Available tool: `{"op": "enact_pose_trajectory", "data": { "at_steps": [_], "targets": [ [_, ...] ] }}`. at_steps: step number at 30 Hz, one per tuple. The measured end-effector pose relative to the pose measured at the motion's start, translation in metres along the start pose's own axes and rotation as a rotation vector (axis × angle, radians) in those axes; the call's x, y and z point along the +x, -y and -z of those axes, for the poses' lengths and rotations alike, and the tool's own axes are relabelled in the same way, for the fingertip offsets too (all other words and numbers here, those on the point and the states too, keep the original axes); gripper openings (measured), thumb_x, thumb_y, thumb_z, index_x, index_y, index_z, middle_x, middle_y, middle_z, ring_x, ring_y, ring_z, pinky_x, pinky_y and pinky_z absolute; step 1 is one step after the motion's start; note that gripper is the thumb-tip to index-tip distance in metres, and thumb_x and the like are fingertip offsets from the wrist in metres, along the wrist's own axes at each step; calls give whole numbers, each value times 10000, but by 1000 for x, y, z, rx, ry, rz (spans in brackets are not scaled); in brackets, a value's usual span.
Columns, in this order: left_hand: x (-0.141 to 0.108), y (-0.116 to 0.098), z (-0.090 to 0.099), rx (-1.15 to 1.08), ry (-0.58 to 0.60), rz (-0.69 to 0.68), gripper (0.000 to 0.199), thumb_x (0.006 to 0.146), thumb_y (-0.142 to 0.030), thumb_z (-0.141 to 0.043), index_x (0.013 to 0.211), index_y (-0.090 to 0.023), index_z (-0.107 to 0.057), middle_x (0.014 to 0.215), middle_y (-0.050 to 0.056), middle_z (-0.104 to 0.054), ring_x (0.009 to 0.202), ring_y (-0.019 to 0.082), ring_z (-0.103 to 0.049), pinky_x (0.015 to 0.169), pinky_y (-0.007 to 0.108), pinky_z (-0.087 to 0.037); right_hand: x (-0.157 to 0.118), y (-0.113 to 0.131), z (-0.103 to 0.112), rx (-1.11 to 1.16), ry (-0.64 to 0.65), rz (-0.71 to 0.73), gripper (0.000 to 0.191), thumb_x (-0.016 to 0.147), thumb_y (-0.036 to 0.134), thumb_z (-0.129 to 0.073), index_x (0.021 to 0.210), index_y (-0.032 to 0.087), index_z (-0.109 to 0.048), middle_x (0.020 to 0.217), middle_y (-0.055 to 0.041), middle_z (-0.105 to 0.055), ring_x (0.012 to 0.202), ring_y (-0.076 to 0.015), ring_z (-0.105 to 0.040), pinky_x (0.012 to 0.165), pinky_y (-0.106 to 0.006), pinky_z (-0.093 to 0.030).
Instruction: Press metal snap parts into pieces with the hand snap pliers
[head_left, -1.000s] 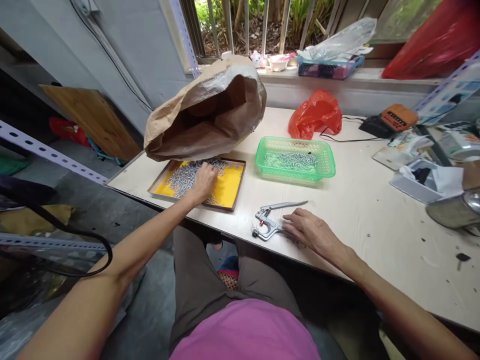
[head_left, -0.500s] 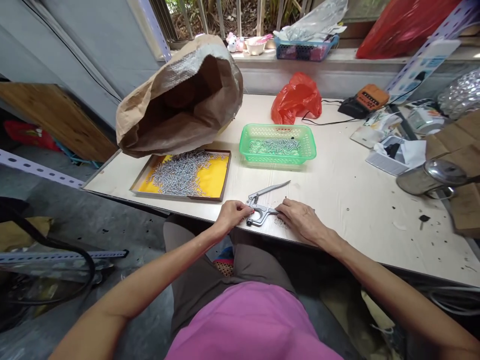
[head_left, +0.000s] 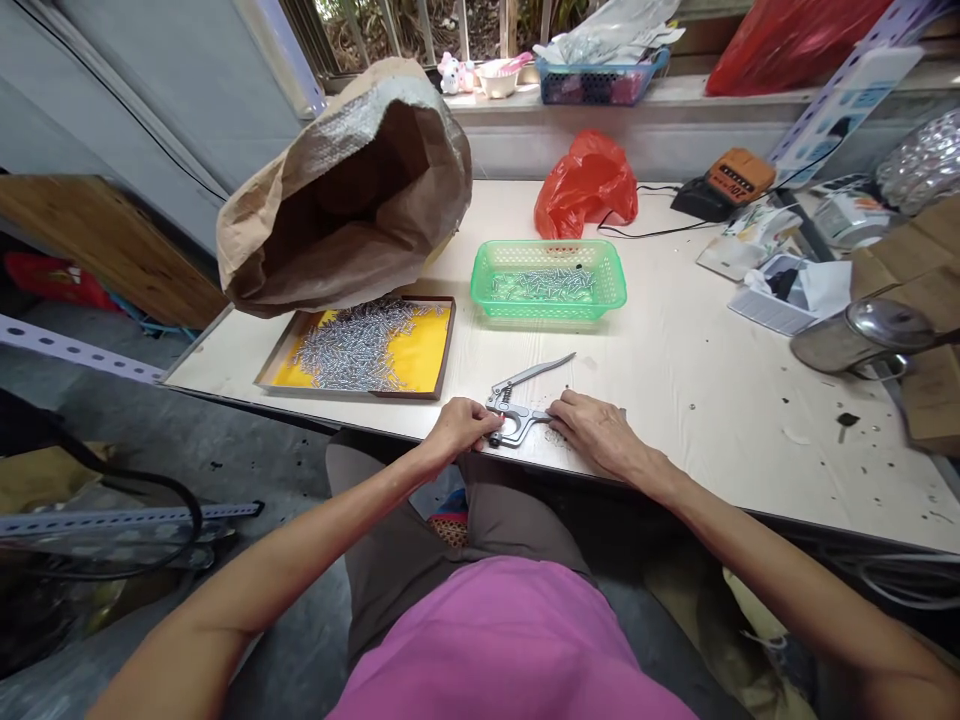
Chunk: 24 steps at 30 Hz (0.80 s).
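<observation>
Grey metal snap-fastener pliers (head_left: 517, 421) lie at the table's front edge, with their C-shaped jaw to the left and the handles spread. My left hand (head_left: 459, 428) pinches at the jaw, thumb and forefinger together; whatever small thing sits between them is too small to name. Over the lower handle rests my right hand (head_left: 600, 428), its fingers curled round it, with the handle's end showing past the knuckles. Tiny loose bits (head_left: 555, 438) lie under and beside the right fingertips. Behind the pliers, a green basket (head_left: 547, 310) holds many small silver metal pieces (head_left: 555, 283).
Left of the basket, a shallow tray (head_left: 447, 350) with a yellow bottom holds a heap of silver pieces (head_left: 349, 350). A large paper bag (head_left: 300, 250) leans over it. Further back are a red plastic bag (head_left: 585, 185) and a battery charger (head_left: 724, 185). A metal mug (head_left: 855, 340) stands right.
The view has shifted slightly, so the table's things appear a little further left and up. Both hands keep their places at the pliers.
</observation>
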<state>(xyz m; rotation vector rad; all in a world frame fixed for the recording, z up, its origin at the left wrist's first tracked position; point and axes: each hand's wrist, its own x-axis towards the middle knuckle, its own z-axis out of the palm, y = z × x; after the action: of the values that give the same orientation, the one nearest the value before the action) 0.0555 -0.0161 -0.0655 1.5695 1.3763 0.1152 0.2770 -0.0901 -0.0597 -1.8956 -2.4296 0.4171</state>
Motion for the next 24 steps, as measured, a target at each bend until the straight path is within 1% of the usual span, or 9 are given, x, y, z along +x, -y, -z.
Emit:
{"op": "enact_pose_trajectory", "data": {
  "at_steps": [5, 10, 12, 13, 15, 17, 19, 21, 24],
  "targets": [
    [1, -2, 3, -63, 142, 50, 282, 753, -336, -626, 552, -145, -577, 383, -46, -453, 334, 54, -320, 380, 206, -196, 1, 0, -1, 1, 1, 4, 234, 988, 262, -386, 960, 195, -608, 956, -70, -605, 870, -176, -567, 711, -272, -397],
    [0, -6, 3, -93, 142, 103, 259, 751, -303, -628, 556, -151, -551, 435, -43, -494, 324, 47, -346, 370, 209, -187, 0, -3, -1, -4, 18, 14, 235, 981, 263, -388, 974, 195, -613, 963, -76, -602, 872, -185, -565, 722, -287, -415],
    [-1, -7, 4, -97, 147, 107, 258, 749, -293, -636, 554, -150, -545, 444, -47, -495, 322, 40, -344, 368, 207, -183, 2, -9, 2, 27, -1, 50, 233, 955, 337, -458, 1084, 204, -600, 1057, -93, -593, 913, -201, -562, 741, -304, -429],
    [-1, -8, 4, -98, 157, 108, 263, 748, -287, -639, 547, -150, -541, 444, -50, -491, 320, 36, -339, 366, 206, -182, 4, -12, 4, 30, -28, 68, 318, 924, 401, -514, 1171, 210, -571, 1144, -113, -574, 964, -225, -553, 766, -326, -436],
    [-2, -9, 5, -104, 189, 113, 272, 744, -273, -646, 530, -149, -534, 440, -54, -481, 319, 32, -328, 365, 207, -179, 11, -20, 9, -12, -91, 89, 635, 818, 542, -620, 1336, 208, -465, 1345, -166, -472, 1108, -305, -495, 837, -399, -431],
    [-2, -8, 6, -109, 207, 118, 270, 734, -264, -656, 523, -148, -536, 437, -57, -472, 321, 32, -327, 366, 210, -175, 21, -27, 12, -93, -104, 91, 869, 717, 639, -672, 1403, 187, -392, 1449, -197, -375, 1223, -387, -398, 891, -469, -399],
    [-1, -6, 5, -115, 200, 114, 255, 728, -272, -667, 538, -145, -553, 439, -58, -468, 323, 35, -328, 366, 212, -173, 30, -31, 13, -141, -60, 107, 933, 670, 683, -679, 1399, 175, -396, 1448, -200, -385, 1251, -410, -362, 907, -488, -377],
    [0, -4, 3, -117, 186, 114, 255, 727, -286, -673, 549, -146, -557, 439, -60, -462, 322, 36, -330, 366, 213, -173, 36, -34, 13, -150, -25, 121, 922, 655, 697, -674, 1369, 168, -427, 1390, -200, -449, 1213, -397, -398, 897, -476, -369],
    [1, -3, 2, -111, 184, 119, 280, 731, -284, -670, 530, -150, -528, 438, -59, -452, 321, 37, -331, 370, 215, -170, 41, -35, 12, -149, -34, 125, 936, 641, 726, -655, 1345, 147, -443, 1315, -206, -501, 1158, -382, -431, 882, -465, -354]
  ]
}}
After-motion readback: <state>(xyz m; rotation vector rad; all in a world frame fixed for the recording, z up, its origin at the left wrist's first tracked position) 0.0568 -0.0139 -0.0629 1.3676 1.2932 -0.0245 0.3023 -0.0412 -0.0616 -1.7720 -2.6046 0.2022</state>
